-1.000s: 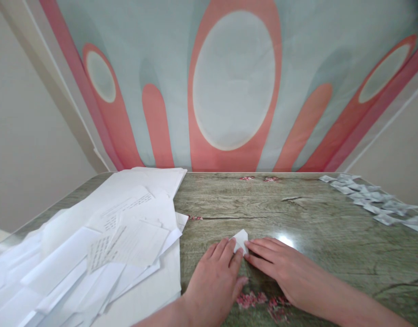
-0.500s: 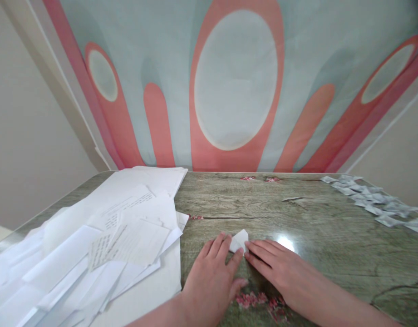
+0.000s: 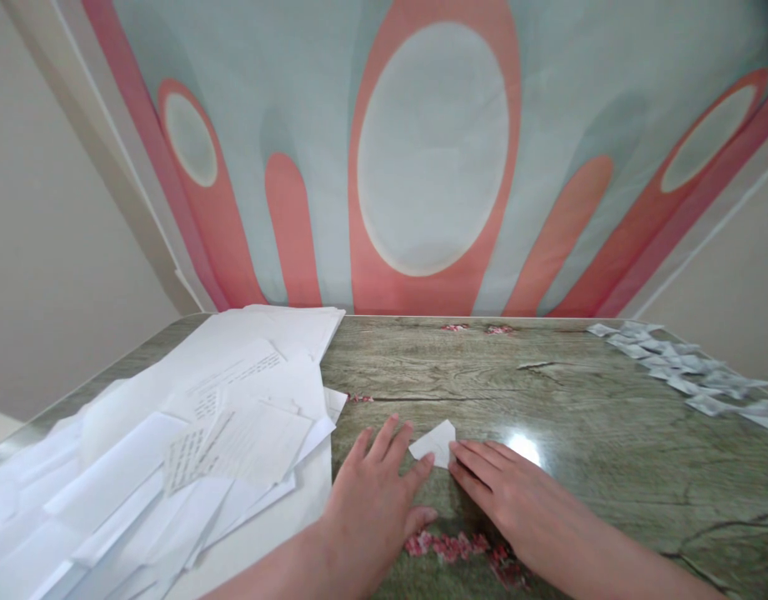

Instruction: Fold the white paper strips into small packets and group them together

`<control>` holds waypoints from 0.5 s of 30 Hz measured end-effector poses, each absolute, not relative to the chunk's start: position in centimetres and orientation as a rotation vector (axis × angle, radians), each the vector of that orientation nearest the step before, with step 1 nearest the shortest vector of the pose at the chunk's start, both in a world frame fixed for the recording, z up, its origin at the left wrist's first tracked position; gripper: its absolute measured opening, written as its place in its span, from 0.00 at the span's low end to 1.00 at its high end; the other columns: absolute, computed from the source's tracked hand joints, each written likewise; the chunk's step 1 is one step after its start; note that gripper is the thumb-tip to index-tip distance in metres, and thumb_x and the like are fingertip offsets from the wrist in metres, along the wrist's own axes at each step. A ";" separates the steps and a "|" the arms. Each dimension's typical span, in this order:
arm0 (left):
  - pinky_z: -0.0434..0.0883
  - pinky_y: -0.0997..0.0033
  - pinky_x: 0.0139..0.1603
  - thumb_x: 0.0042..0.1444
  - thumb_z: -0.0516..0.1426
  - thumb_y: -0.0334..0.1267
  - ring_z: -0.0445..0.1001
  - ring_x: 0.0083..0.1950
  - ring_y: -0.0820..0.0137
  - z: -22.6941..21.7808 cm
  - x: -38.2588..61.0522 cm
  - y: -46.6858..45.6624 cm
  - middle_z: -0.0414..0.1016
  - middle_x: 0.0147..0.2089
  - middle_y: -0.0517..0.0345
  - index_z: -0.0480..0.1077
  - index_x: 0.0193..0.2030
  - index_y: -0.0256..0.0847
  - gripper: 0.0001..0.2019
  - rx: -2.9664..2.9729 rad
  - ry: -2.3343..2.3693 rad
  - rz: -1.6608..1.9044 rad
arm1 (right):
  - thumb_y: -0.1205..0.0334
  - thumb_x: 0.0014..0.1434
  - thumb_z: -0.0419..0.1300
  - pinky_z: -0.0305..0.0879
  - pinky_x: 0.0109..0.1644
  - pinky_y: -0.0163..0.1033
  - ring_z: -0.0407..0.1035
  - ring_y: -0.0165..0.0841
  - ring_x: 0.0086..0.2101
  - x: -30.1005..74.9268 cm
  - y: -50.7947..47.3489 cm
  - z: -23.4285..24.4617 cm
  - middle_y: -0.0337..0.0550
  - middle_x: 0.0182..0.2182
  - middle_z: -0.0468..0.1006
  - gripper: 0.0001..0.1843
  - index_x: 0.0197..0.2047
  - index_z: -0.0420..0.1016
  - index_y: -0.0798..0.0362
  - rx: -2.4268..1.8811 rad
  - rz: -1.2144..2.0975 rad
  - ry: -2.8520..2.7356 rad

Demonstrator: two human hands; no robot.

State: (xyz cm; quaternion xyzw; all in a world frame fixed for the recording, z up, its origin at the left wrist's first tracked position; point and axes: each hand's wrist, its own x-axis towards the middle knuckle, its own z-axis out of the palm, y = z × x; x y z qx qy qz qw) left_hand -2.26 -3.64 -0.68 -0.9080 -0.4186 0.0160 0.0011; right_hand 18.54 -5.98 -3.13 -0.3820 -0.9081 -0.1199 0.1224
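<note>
A small folded piece of white paper (image 3: 434, 442) lies on the wood-patterned table (image 3: 546, 400) near its front middle. My left hand (image 3: 374, 500) lies flat on the table with fingers spread, its fingertips just left of the paper. Fingers stretched out flat, my right hand (image 3: 502, 496) presses its fingertips onto the paper's right edge. Neither hand grips anything.
A loose heap of white sheets (image 3: 189, 442), some with handwriting, covers the table's left part. Several small folded paper pieces (image 3: 690, 371) lie in a row at the far right. A wall hanging with pink and pale blue shapes (image 3: 430, 150) rises behind the table.
My left hand has slid a little to the left, uncovering more of the folded paper. The right hand has stayed at the paper's right edge.
</note>
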 end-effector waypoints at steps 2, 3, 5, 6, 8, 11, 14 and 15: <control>0.56 0.45 0.58 0.56 0.53 0.53 0.49 0.66 0.52 -0.3 -2.4 -3.6 0.55 0.65 0.48 0.64 0.57 0.50 0.24 -2.843 -1.327 0.087 | 0.74 0.52 0.54 0.66 0.49 0.45 0.69 0.42 0.47 18.5 -6.0 -3.1 0.55 0.48 0.74 0.19 0.48 0.73 0.61 -1.125 -0.342 -2.654; 0.56 0.45 0.58 0.56 0.53 0.53 0.49 0.66 0.52 -0.1 -2.5 -3.5 0.56 0.64 0.47 0.65 0.56 0.49 0.23 -2.841 -1.333 0.102 | 0.74 0.52 0.54 0.66 0.49 0.45 0.69 0.42 0.47 18.5 -5.9 -3.1 0.54 0.48 0.74 0.19 0.48 0.73 0.61 -1.130 -0.338 -2.657; 0.56 0.46 0.59 0.57 0.52 0.52 0.50 0.66 0.53 0.2 -2.6 -3.4 0.57 0.64 0.47 0.67 0.55 0.47 0.22 -2.835 -1.335 0.117 | 0.75 0.52 0.53 0.66 0.49 0.45 0.69 0.41 0.46 18.5 -5.9 -3.1 0.54 0.48 0.74 0.19 0.48 0.73 0.60 -1.136 -0.329 -2.661; 0.56 0.46 0.59 0.58 0.52 0.52 0.51 0.65 0.53 0.2 -2.6 -3.4 0.58 0.63 0.47 0.67 0.54 0.46 0.21 -2.830 -1.334 0.113 | 0.75 0.52 0.53 0.66 0.49 0.45 0.69 0.41 0.46 18.5 -5.9 -3.1 0.54 0.48 0.74 0.19 0.48 0.73 0.60 -1.138 -0.326 -2.662; 0.56 0.48 0.59 0.58 0.52 0.50 0.52 0.65 0.54 0.0 -2.4 -3.5 0.60 0.62 0.48 0.68 0.53 0.44 0.20 -2.812 -1.333 0.084 | 0.75 0.52 0.52 0.66 0.49 0.44 0.69 0.41 0.46 18.5 -5.9 -3.1 0.53 0.48 0.74 0.19 0.47 0.73 0.61 -1.136 -0.326 -2.655; 0.58 0.52 0.58 0.59 0.52 0.47 0.55 0.64 0.55 -0.6 -1.7 -4.0 0.61 0.61 0.47 0.69 0.52 0.40 0.19 -2.751 -1.332 -0.006 | 0.75 0.53 0.52 0.65 0.50 0.44 0.68 0.40 0.47 18.5 -5.9 -3.4 0.53 0.48 0.74 0.19 0.47 0.73 0.61 -1.127 -0.336 -2.630; 0.58 0.55 0.58 0.61 0.49 0.43 0.59 0.61 0.57 -1.6 -1.0 -4.8 0.63 0.60 0.47 0.67 0.54 0.36 0.19 -2.748 -1.200 -0.098 | 0.74 0.53 0.52 0.65 0.50 0.45 0.67 0.40 0.47 18.5 -6.0 -4.0 0.53 0.48 0.74 0.18 0.47 0.73 0.61 -1.113 -0.360 -2.598; 0.58 0.57 0.57 0.61 0.49 0.43 0.61 0.59 0.58 -1.9 -0.8 -5.0 0.65 0.58 0.49 0.66 0.55 0.37 0.19 -2.770 -1.157 -0.118 | 0.73 0.53 0.52 0.64 0.50 0.45 0.67 0.41 0.47 18.5 -6.0 -4.2 0.54 0.48 0.74 0.18 0.46 0.73 0.62 -1.109 -0.372 -2.586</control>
